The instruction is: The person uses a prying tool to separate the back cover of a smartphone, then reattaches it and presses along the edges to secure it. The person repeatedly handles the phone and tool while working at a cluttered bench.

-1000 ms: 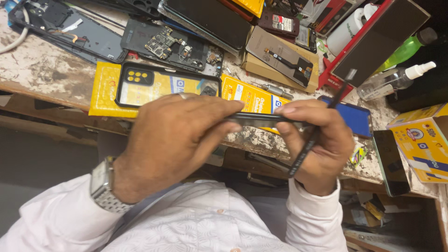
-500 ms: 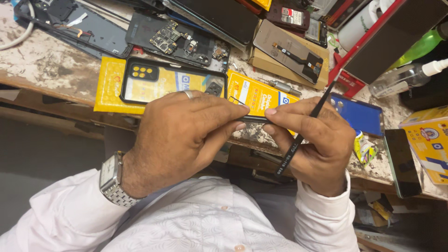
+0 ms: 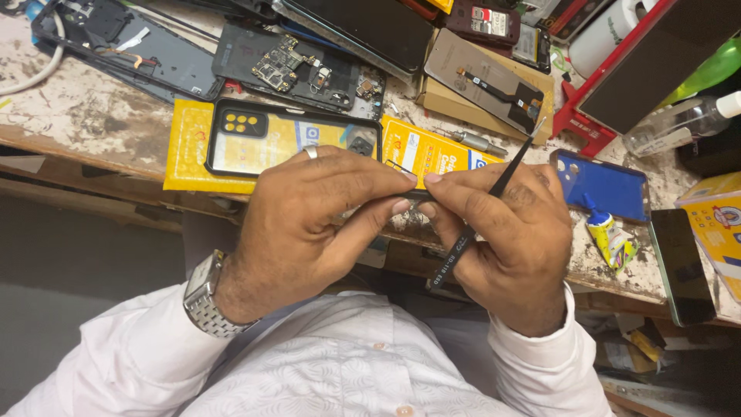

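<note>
My left hand [image 3: 309,224], with a ring and a metal wristwatch, pinches a thin dark part [image 3: 414,196] between thumb and forefinger. My right hand [image 3: 509,239] meets it fingertip to fingertip on the same part. The right hand also carries black tweezers [image 3: 494,193], tucked through the fingers with the tips pointing up and away to the right. Both hands hover at the front edge of the worn workbench [image 3: 85,116], above my white shirt. Most of the dark part is hidden by the fingers, so I cannot tell what it is.
A black phone case [image 3: 231,143] lies on a yellow packet [image 3: 185,154] behind my left hand. Further back are an opened phone with its circuit board [image 3: 293,69] and a grey panel [image 3: 482,81]. A blue cover [image 3: 606,185], glue tube [image 3: 610,235] and dark phone [image 3: 683,262] lie right.
My hands have drawn closer together, so less of the dark part shows between them. The tweezers have tilted more upright in my right hand.
</note>
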